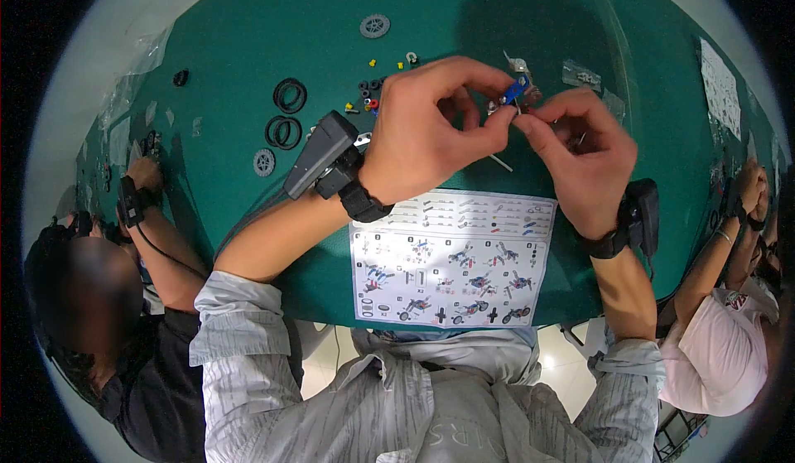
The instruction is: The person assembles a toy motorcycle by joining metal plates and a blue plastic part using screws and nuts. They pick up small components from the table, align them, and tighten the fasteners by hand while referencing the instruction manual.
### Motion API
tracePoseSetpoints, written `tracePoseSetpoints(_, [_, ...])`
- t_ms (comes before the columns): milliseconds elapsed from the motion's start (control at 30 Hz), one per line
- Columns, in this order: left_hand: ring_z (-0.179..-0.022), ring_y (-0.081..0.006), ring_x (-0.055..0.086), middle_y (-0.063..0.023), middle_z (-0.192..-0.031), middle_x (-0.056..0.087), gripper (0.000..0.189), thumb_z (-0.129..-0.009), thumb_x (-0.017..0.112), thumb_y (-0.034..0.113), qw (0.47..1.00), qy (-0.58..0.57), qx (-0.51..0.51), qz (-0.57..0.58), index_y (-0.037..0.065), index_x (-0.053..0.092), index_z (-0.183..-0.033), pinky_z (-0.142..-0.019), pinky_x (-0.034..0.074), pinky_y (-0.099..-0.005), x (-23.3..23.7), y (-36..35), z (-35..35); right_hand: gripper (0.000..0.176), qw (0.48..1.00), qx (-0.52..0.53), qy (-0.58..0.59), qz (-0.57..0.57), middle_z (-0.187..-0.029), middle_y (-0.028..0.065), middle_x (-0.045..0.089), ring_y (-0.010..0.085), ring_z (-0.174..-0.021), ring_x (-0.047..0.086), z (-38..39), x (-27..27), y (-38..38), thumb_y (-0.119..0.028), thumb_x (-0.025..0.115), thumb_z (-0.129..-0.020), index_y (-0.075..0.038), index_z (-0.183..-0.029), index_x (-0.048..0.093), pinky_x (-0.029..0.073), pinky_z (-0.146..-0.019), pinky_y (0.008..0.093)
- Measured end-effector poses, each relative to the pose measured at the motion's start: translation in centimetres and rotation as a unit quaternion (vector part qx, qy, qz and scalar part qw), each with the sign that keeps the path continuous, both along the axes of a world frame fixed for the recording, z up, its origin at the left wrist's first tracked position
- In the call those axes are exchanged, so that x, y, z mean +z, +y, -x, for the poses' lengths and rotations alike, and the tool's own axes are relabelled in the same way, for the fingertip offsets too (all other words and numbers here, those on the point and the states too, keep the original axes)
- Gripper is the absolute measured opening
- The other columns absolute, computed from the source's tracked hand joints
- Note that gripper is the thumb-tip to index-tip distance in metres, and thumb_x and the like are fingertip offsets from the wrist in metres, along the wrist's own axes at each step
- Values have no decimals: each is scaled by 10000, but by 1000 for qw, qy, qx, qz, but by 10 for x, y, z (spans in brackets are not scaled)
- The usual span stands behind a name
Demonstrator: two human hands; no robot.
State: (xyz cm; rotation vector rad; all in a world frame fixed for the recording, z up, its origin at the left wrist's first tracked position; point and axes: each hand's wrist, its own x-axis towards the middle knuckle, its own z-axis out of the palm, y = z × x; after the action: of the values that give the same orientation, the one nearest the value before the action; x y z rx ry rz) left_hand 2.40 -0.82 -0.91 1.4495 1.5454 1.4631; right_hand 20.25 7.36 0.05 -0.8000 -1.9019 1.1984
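My left hand (443,119) is closed in a pinch on a small blue construction piece (515,90) above the table. Silvery bits show around the blue piece, too small to name. Close against it, my right hand (584,152) also pinches, thumb and forefinger meeting at the lower end of the piece; what they grip is mostly hidden. A thin pale rod (502,163) shows below the hands. Beneath my wrists lies a printed instruction sheet (451,258) with pictures of a small motorcycle-like model.
Black rubber rings (290,96) lie left of my left hand, with a grey spoked wheel (264,162) below and another wheel (375,26) farther back. Small plastic bags (581,75) lie at the back right. Other people sit at both sides, a hand (146,173) at the left.
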Motion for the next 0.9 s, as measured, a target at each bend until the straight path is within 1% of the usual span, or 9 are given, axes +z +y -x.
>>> tracePoseSetpoints(100, [-680,-25,596,-31,-932,724,239,-828,760,6,1000,-10,0,2,2,697,-1059,-582,464,-188,2,-1,0,140,1000,-5,6,16,-834,-18,656,-2,-583,442,2,4,-1,-59,825,-801,-36,-901,730,318,-504,178])
tracePoseSetpoints(200, [-681,-22,597,-27,-905,717,235,-832,762,15,1000,-5,-2,-7,2,697,-1057,-580,464,-187,2,0,1,138,999,23,-19,-24,-851,-17,658,-2,-594,447,0,1,3,-63,823,-805,-35,-902,728,323,-510,176])
tracePoseSetpoints(300, [-677,-19,594,-24,-883,709,230,-837,764,22,1000,-12,-5,-5,1,695,-1055,-575,460,-184,1,0,1,127,999,23,-26,-24,-849,-17,657,1,-604,453,1,7,2,-61,815,-816,-35,-905,728,327,-516,176])
tracePoseSetpoints(533, [-679,-18,600,-25,-862,708,214,-853,760,28,999,-25,-15,27,-1,693,-1053,-578,465,-185,6,-2,2,112,999,41,-6,15,-843,-28,633,0,-623,453,1,2,6,-45,789,-842,-33,-905,698,334,-528,177])
tracePoseSetpoints(700, [-696,-33,619,-33,-859,708,209,-879,748,32,999,-28,-21,11,-12,689,-1075,-592,479,-190,3,-1,1,121,996,71,34,44,-874,-18,618,-3,-628,440,0,-3,9,-27,774,-855,-39,-926,677,332,-534,170])
tracePoseSetpoints(800, [-705,-51,635,-45,-880,706,213,-886,742,27,999,-37,-30,12,-23,685,-1086,-602,494,-198,3,-2,1,137,996,78,25,25,-884,-14,616,-6,-630,433,-1,-4,11,-20,774,-851,-41,-937,670,333,-538,167])
tracePoseSetpoints(900, [-712,-68,650,-57,-900,704,207,-890,732,12,999,-37,-31,16,-35,682,-1085,-607,509,-210,3,-2,1,145,997,66,32,38,-890,-16,609,-2,-635,434,0,-3,7,-18,771,-853,-41,-944,660,333,-542,171])
